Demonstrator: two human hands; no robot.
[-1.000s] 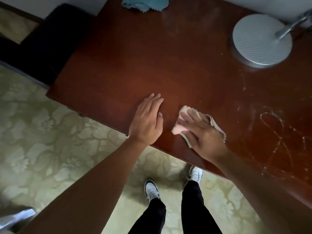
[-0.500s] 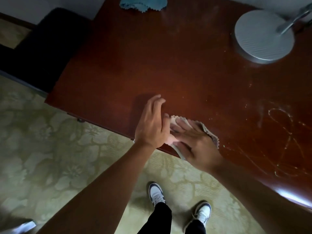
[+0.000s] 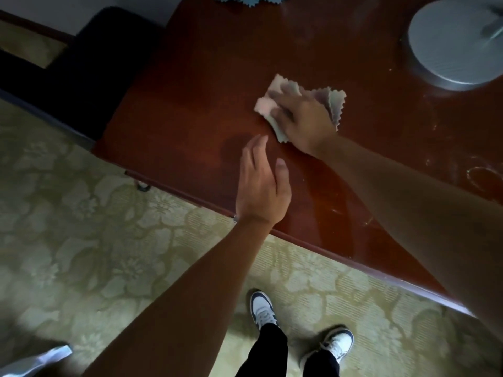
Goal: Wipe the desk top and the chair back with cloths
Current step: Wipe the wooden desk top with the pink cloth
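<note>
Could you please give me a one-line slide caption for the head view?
Right hand presses a beige cloth on the desk top; left hand open, empty.

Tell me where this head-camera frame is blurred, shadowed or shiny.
Head view: the lamp base and its arm are smeared by motion; the right hand on the pale cloth is slightly soft. The left hand casts a dark shadow on the desk top. A glossy sheen runs along the desk's near edge.
</note>
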